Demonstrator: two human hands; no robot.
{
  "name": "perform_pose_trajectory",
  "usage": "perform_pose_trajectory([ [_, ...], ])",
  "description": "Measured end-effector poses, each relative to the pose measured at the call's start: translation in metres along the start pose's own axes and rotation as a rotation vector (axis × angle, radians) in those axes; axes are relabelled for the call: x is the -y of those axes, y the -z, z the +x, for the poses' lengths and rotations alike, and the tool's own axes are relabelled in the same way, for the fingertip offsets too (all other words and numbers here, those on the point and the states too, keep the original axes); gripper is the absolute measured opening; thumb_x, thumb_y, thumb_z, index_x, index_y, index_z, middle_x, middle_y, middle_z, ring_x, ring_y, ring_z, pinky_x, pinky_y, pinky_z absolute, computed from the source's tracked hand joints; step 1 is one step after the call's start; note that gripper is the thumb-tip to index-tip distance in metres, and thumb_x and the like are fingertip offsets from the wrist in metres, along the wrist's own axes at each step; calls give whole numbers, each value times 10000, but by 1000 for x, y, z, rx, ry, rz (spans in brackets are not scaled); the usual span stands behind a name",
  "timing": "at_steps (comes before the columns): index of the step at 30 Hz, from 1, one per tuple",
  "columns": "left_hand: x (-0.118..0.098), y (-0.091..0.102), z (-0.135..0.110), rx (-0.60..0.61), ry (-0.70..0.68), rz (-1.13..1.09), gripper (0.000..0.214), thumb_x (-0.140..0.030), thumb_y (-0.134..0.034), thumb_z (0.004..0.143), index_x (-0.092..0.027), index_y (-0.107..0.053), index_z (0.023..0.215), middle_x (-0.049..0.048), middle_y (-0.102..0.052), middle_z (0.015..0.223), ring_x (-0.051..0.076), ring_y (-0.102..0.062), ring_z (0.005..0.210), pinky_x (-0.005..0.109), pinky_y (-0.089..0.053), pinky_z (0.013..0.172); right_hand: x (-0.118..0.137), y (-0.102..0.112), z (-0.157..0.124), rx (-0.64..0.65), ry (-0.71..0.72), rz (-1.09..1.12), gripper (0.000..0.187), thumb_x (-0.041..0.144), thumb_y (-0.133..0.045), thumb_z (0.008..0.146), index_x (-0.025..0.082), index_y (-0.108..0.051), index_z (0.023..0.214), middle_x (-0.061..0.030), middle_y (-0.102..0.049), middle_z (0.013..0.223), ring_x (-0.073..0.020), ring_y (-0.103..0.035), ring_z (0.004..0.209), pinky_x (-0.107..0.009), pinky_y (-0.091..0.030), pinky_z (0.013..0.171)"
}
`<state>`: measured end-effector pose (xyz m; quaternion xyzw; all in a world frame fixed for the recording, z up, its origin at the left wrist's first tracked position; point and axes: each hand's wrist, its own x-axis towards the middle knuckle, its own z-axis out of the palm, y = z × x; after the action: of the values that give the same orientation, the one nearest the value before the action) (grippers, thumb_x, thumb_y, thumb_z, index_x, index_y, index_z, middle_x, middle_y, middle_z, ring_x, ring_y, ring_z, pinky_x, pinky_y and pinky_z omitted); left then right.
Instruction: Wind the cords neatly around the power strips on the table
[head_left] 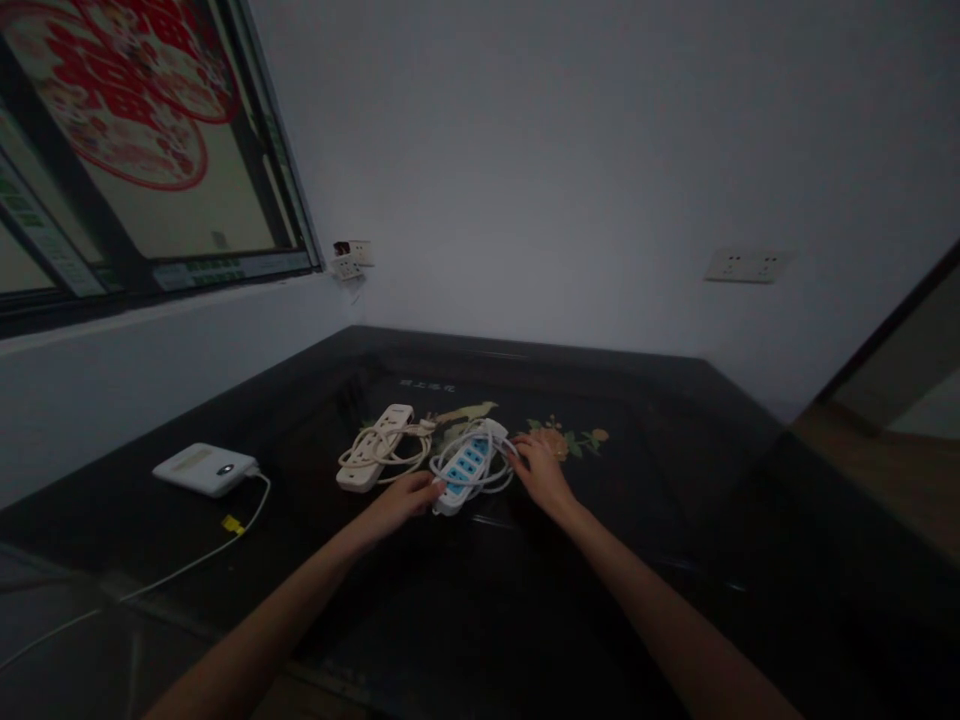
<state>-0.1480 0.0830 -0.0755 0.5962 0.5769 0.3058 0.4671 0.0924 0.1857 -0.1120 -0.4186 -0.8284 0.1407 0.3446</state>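
Observation:
A white power strip with blue sockets (466, 463) lies on the dark table (675, 520) with its white cord looped around it. My left hand (409, 497) grips the near end of this strip, fingers curled. My right hand (538, 468) rests at its right side, fingertips on the looped cord. Just to the left lies a cream power strip (373, 446) wrapped in its own cream cord, untouched.
A white box-like device (204, 468) with a small light sits at the table's left, its white cable (195, 560) trailing toward the near edge. Wall sockets (746, 265) are on the back wall and others (351, 260) in the corner. A window is at left.

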Motion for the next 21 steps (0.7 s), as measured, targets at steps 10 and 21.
perform_pose_trajectory([
  [10, -26, -59, 37, 345, -67, -60, 510, -607, -581, 738, -122, -563, 896, 7, -535, 779, 105, -410, 634, 216, -298, 546, -23, 74, -83, -125, -162, -132, 251, 248, -461, 903, 186, -703, 884, -111, -688, 1004, -258, -559, 1001, -440, -425, 930],
  [21, -30, -44, 36, 507, -243, 380, 422, -520, -453, 879, -140, -610, 978, 26, -612, 822, 153, -529, 711, 226, -363, 605, 3, 93, -114, -90, -230, -113, 127, 187, -568, 857, 172, -693, 878, -86, -693, 978, -231, -566, 969, -382, -473, 876],
])
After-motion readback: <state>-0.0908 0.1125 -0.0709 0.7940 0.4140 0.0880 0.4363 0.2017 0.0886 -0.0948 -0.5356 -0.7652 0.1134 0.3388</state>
